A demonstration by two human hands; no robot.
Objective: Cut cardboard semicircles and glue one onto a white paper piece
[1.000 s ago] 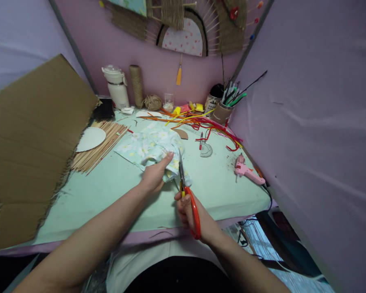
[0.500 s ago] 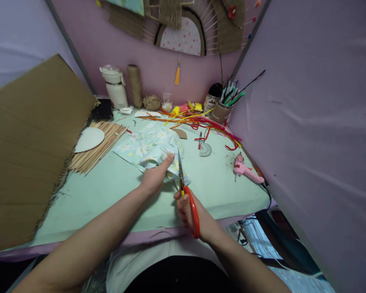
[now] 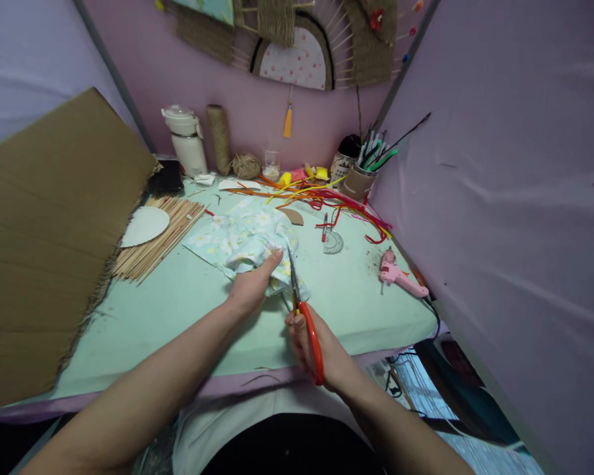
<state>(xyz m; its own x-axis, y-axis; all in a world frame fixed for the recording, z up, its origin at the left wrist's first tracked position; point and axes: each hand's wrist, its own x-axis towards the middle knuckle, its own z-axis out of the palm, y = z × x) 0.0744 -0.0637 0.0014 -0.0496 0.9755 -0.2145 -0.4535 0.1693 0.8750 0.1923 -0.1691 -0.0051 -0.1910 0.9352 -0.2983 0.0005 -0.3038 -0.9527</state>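
Observation:
A piece of pale floral fabric (image 3: pixel 237 234) lies crumpled on the mint-green table (image 3: pixel 178 310). My left hand (image 3: pixel 252 284) grips its near edge, fingers closed round the cloth. My right hand (image 3: pixel 309 346) holds red-handled scissors (image 3: pixel 304 310), fingers through the loops. The blades point away from me and sit in the fabric just right of my left thumb.
A big cardboard sheet (image 3: pixel 44 224) leans at the left. Wooden sticks (image 3: pixel 156 241) and a white paper disc (image 3: pixel 143 225) lie beside it. A pink glue gun (image 3: pixel 400 277), a protractor (image 3: pixel 333 243), coloured strips (image 3: pixel 327 198), a pen cup (image 3: pixel 359 181), twine (image 3: pixel 220 138) and a flask (image 3: pixel 185 142) stand further back.
The scissors and my right hand have crept slightly forward along the fabric. My left hand keeps its grip in the same place.

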